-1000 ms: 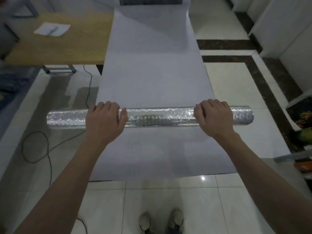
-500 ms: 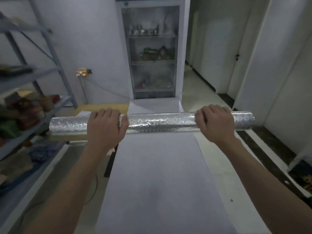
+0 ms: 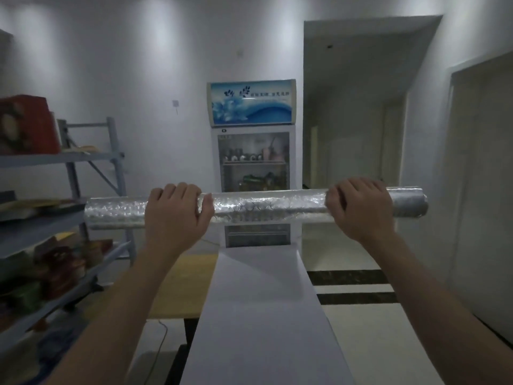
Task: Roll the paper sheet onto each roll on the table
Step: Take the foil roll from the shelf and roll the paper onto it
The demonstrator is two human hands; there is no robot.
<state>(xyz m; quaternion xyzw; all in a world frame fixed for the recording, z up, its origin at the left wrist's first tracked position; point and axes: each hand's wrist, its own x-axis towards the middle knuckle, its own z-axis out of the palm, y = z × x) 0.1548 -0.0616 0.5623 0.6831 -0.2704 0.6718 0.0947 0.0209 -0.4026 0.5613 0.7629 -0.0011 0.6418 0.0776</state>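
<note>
- Holding, item one: silver embossed roll [image 3: 266, 207], level and lifted clear of every surface, crossing the view in front of the lower half of a glass-door fridge [image 3: 251, 134].
- Left hand [image 3: 175, 215]: overhand grip just left of the roll's middle. Its fingers [image 3: 177, 190] curl over the top and the thumb wraps round the near side.
- Right hand [image 3: 358, 209]: matching overhand grip near the right end. Its fingers [image 3: 355, 187] curl over the top, and a short stub of roll shows beyond them.
- Paper sheet [image 3: 263, 315]: long pale strip below the roll, running from the bottom of the view away toward the foot of the fridge. No join to the roll shows, so whether they connect cannot be told.
- Table [image 3: 177, 287]: yellow wooden top just left of the strip, partly behind the left forearm.
- Surroundings: metal shelving [image 3: 91, 159] with boxes at left, and an open doorway at right.
- Step, as judged: the roll is being carried, not wound, and most of the sheet appears to lie out flat.
- Next move, as judged: lower the roll square across the strip and turn both hands evenly so the paper winds on straight, without skew or creases.
</note>
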